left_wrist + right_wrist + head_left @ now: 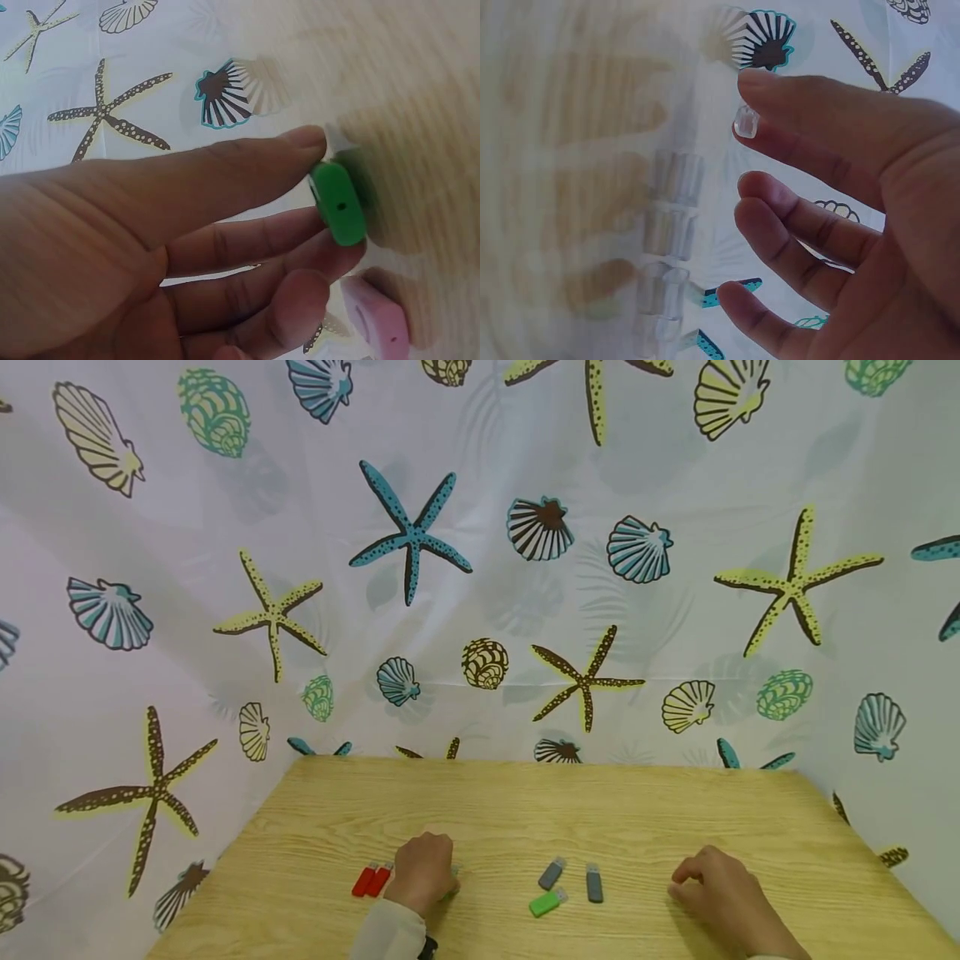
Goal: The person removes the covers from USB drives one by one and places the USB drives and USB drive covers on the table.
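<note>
My left hand (422,872) is low over the table, pinching a green USB flash drive (341,206) between thumb and fingers. In the head view that hand mostly covers this drive. Two red USB flash drives (371,880) lie just left of the hand; one, looking pink, shows as a drive (379,319) below the fingers in the left wrist view. My right hand (716,889) holds a small clear plastic piece, perhaps a cap (745,122), between thumb and index finger; its other fingers are loosely bent. Beside it, several clear plastic pieces (667,232) stand in a row.
Between the hands lie two grey USB flash drives (594,885) and another green drive (547,903), their metal plugs bare. The wood-grain table (600,810) ends at a white curtain (480,610) printed with shells and starfish, which also runs along both sides.
</note>
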